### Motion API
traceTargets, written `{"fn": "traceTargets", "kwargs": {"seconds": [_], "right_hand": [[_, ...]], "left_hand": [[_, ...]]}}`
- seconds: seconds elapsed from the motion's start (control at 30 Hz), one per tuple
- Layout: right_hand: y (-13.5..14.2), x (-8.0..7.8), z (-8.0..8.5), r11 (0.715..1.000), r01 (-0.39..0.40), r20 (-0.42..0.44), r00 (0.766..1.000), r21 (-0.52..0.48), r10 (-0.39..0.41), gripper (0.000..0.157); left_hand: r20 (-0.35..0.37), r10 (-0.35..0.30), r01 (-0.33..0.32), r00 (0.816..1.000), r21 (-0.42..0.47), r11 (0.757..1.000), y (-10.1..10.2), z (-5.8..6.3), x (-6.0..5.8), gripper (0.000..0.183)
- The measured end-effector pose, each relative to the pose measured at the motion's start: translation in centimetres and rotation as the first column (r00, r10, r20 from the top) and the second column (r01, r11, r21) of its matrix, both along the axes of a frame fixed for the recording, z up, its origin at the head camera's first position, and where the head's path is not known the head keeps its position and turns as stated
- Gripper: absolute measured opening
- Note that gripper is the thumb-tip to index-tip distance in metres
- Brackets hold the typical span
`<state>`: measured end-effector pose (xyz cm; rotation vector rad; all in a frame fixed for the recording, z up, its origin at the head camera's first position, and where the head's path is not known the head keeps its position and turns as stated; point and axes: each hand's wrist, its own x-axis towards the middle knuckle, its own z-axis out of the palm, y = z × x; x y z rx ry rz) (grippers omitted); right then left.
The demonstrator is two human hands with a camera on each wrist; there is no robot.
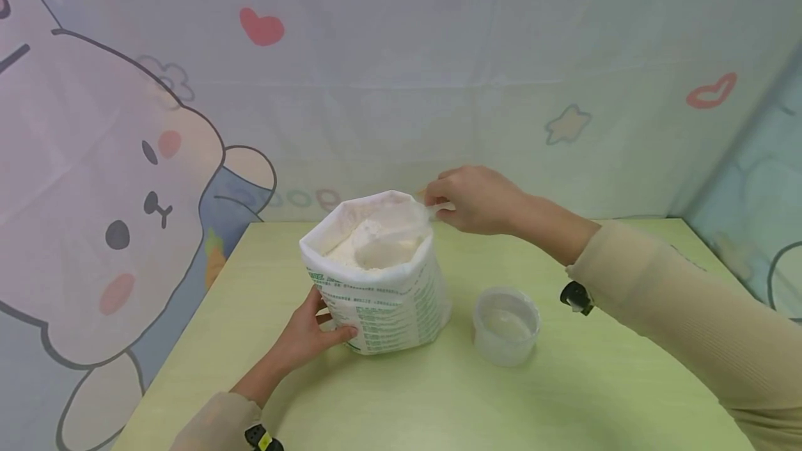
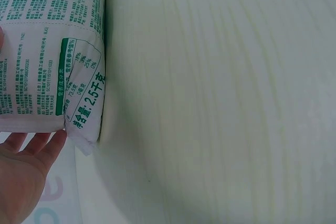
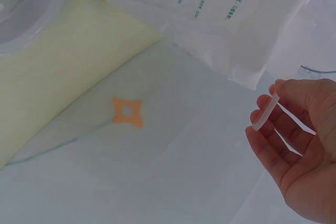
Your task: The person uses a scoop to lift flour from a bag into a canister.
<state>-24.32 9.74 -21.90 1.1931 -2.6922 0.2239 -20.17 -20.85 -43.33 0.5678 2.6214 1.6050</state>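
Green table (image 1: 401, 402) is carrying bag (image 1: 395, 319) and tub (image 1: 506, 346). Your left grip (image 1: 315, 331) is holding the bag; your right grip (image 1: 479, 200) is pinching the scoop (image 1: 396, 225) in its mouth. Tilting early, you're probably risking spilled powder (image 1: 342, 252).

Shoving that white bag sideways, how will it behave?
The white bag will likely give and crumple, since its rim bends unevenly. Expect it fairly heavy, as white powder shows inside near the top. If it tips, powder may well spill, because the bag is wide open.

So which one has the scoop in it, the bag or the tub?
The white bag: the scoop is inside its open top. The round tub beside it has no scoop.
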Motion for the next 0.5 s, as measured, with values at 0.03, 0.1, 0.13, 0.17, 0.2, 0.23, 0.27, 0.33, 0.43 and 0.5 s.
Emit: {"fn": "traceTargets", "kwargs": {"seconds": [0.03, 0.1, 0.13, 0.17, 0.2, 0.23, 0.27, 0.33, 0.43, 0.5], "right_hand": [[0.0, 0.0, 0.0, 1.000, 0.002, 0.001, 1.000, -0.002, -0.002, 0.012], [0.0, 0.0, -0.1, 1.000, 0.005, 0.006, 1.000, -0.008, -0.005, 0.013], [0.0, 0.0, -0.1, 1.000, 0.009, 0.011, 1.000, -0.009, -0.009, 0.013], [0.0, 0.0, 0.0, 1.000, 0.012, 0.013, 1.000, -0.008, -0.012, 0.014], [0.1, 0.0, 0.0, 1.000, 0.014, 0.014, 1.000, -0.010, -0.014, 0.014], [0.1, 0.0, 0.0, 1.000, 0.016, 0.014, 1.000, -0.011, -0.016, 0.014], [0.2, -0.1, 0.0, 1.000, 0.019, 0.014, 1.000, -0.011, -0.018, 0.014], [0.4, -0.1, 0.0, 1.000, 0.024, 0.008, 1.000, -0.012, -0.024, 0.014], [1.0, -0.3, 0.1, 1.000, 0.026, -0.007, 1.000, -0.015, -0.027, 0.013], [1.3, -0.4, 0.2, 0.999, 0.029, -0.017, 0.999, -0.015, -0.029, 0.013]], "left_hand": [[-0.001, -0.001, 0.001, 1.000, 0.001, 1.000, 0.0, 0.0, 0.0, 0.069], [-0.002, -0.002, 0.002, 1.000, 0.001, 1.000, 0.0, 0.0, 0.0, 0.069], [-0.003, -0.002, 0.002, 1.000, 0.000, 1.000, 0.0, 0.0, 0.0, 0.069], [-0.002, -0.002, 0.002, 1.000, 0.000, 1.000, 0.0, 0.0, 0.0, 0.069], [-0.001, 0.000, 0.000, 1.000, -0.001, 1.000, 0.0, -0.1, 0.0, 0.069], [0.000, 0.000, 0.000, 1.000, 0.000, 1.000, 0.0, -0.1, 0.0, 0.069], [0.001, 0.001, -0.001, 1.000, -0.001, 1.000, 0.0, -0.1, 0.0, 0.069], [0.001, 0.001, -0.001, 1.000, -0.003, 1.000, 0.0, -0.1, -0.1, 0.069], [-0.001, -0.001, 0.001, 1.000, -0.007, 1.000, 0.0, -0.1, -0.1, 0.069], [-0.005, -0.001, 0.001, 1.000, -0.010, 1.000, 0.0, 0.0, -0.2, 0.069]]}}
